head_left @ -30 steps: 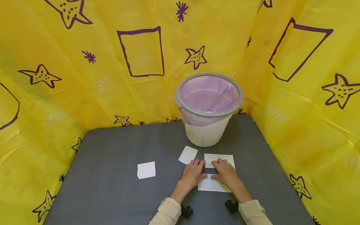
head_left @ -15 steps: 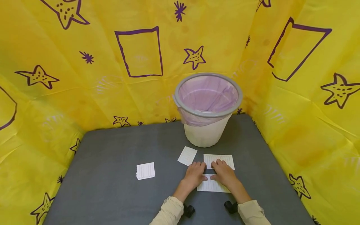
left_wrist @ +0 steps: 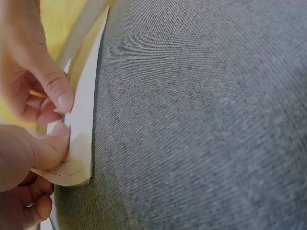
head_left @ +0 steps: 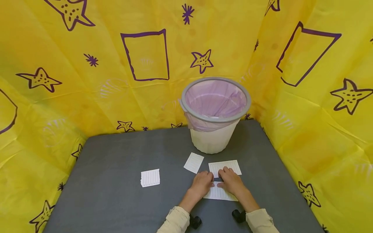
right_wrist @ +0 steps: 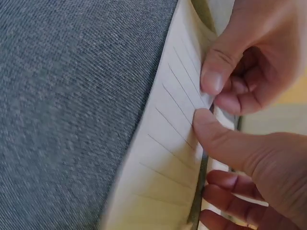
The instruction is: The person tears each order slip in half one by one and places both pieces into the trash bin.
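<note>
A piece of lined paper lies on the dark table in front of me, lifted a little at its edges in the wrist views. My left hand pinches its far edge, thumb on top and the other fingers bent underneath. Close beside it, my right hand pinches the same edge, its thumb flat on the paper. Just beyond the fingers is a second lined piece, partly covered by the right hand. Whether the fingertips touch that farther piece cannot be told.
A white bin with a grey rim and purple liner stands at the back. Two smaller paper pieces lie leftward: a tilted scrap near the bin and a torn-edged scrap. Yellow patterned cloth encloses the table.
The left hand's fingers have drawn in and curled more at the paper's edge. The farther lined piece has turned slightly. Both smaller scraps stay put.
</note>
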The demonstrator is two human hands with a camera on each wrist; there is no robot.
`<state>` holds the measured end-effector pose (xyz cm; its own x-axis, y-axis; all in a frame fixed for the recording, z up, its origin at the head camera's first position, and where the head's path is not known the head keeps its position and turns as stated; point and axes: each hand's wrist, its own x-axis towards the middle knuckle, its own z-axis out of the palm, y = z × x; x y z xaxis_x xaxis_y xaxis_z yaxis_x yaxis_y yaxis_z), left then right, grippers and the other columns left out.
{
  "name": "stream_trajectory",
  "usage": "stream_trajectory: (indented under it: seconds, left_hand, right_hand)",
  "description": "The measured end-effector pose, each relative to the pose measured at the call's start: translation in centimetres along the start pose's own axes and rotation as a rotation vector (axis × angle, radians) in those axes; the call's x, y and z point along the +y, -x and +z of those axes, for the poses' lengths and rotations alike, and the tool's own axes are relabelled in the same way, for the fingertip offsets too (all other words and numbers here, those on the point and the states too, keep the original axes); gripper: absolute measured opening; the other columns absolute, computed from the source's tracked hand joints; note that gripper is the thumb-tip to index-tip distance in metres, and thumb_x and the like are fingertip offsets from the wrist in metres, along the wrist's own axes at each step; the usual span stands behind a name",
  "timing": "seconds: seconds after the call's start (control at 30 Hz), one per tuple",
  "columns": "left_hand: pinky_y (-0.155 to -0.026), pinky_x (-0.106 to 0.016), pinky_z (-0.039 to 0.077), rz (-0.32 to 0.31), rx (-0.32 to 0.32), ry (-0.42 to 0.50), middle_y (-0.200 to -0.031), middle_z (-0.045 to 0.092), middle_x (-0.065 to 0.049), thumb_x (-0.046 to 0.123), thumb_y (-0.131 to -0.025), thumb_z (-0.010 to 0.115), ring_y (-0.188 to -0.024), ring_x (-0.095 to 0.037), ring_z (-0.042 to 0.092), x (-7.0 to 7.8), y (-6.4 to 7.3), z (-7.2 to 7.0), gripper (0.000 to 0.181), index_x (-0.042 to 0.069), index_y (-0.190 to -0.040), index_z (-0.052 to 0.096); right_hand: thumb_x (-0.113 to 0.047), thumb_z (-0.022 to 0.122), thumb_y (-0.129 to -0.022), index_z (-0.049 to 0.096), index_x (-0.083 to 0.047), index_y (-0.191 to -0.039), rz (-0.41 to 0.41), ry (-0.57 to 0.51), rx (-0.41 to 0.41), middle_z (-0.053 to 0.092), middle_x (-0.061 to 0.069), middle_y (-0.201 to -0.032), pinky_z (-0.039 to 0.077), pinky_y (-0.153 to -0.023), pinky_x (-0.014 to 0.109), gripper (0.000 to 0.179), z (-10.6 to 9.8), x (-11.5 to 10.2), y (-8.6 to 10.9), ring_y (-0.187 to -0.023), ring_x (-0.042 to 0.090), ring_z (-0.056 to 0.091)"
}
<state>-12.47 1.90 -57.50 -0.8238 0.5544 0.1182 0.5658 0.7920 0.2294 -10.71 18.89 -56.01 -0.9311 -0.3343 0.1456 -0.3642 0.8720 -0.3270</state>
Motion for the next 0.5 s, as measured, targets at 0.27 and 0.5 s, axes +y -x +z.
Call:
stream_trajectory:
  seconds: [0.27, 0.5]
  left_hand:
    - [-0.064, -0.022, 0.044, -0.031, 0.048, 0.330, -0.078, 0.060, 0.001, 0.017, -0.092, 0.064, -0.072, -0.010, 0.056, -1.6, -0.4, -3.9, 0.010, 0.014, -0.087, 0.056]
    - [-0.072, -0.026, 0.050, -0.018, 0.143, 0.456, -0.092, 0.071, -0.002, 0.024, -0.099, 0.055, -0.080, -0.014, 0.064, -2.0, -1.4, -7.9, 0.014, 0.013, -0.102, 0.062]
  right_hand:
    - [-0.015, 0.068, -0.089, 0.059, -0.014, -0.081, -0.154, -0.244, 0.013, 0.053, -0.008, -0.069, 0.037, -0.057, 0.019, 0.012, -2.5, 0.8, -1.7, -0.063, -0.001, 0.042]
    - [-0.017, 0.065, -0.092, 0.063, -0.016, -0.088, -0.191, -0.277, 0.120, 0.062, -0.008, -0.074, 0.040, -0.057, 0.018, 0.005, -6.0, -0.4, -4.3, -0.060, -0.002, 0.045]
